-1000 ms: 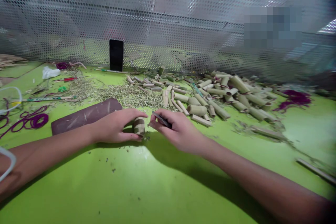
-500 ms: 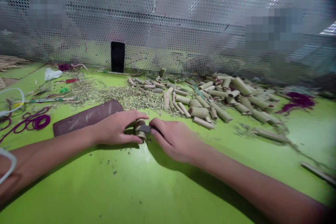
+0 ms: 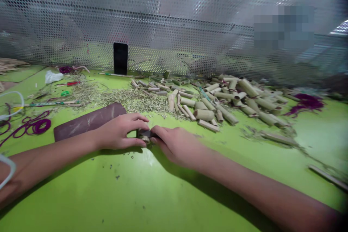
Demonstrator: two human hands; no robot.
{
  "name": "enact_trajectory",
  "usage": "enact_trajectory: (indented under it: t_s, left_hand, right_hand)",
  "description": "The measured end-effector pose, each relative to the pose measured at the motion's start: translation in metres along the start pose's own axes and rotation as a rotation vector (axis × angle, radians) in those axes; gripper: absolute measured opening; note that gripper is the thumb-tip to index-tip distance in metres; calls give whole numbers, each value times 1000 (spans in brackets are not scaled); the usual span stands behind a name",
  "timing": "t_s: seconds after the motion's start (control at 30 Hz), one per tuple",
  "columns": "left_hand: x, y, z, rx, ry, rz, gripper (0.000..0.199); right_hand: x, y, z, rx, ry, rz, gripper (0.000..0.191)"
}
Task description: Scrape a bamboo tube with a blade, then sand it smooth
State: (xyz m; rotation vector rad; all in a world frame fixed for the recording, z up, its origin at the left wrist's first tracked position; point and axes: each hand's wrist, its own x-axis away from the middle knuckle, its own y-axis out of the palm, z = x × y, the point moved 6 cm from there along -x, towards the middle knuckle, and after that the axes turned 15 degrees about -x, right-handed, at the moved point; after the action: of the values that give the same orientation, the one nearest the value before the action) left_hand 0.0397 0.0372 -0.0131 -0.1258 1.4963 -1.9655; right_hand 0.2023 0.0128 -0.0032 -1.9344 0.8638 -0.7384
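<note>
Left hand [image 3: 116,132] has a short bamboo piece [image 3: 145,139] between thumb and fingers, down at the tabletop [image 3: 122,199], near the middle of the view. Right hand [image 3: 179,146] is closed around a small knife [image 3: 146,133]; grip mostly hidden by the fingers, dark blade pointing left and lying across the bamboo piece. Hands nearly meet there; exact depth of the edge can't be told. Brown sheet [image 3: 87,123] lies just behind the left forearm, which overlaps its near edge. Beyond the hands: a spread of shavings [image 3: 130,101], then a big heap of cut bamboo tubes [image 3: 240,98] to the right, lying at all angles. Purple string [image 3: 40,126] is coiled loosely on the left, more purple thread [image 3: 307,103] bunched past the heap on the far right. Black phone [image 3: 120,58] stands upright at the back, close to the perforated metal panel [image 3: 174,32]. White tissue [image 3: 53,77] and a red-handled tool [image 3: 72,83] sit back left, near each other.
</note>
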Motion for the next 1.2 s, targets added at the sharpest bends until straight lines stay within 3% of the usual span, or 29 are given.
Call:
enact_trajectory:
  t_s: [0.43,0.77,1.2]
  left_hand:
    - [-5,1,9,-44,48,-47,34]
    - [-3,2,0,10,22,1,43]
    - [1,-1,5,2,76,-21,36]
  right_hand:
    - [5,-10,7,-186,-118,-113,27]
    - [2,1,5,-123,-29,-14,25]
    - [2,4,6,-92,-89,-27,26]
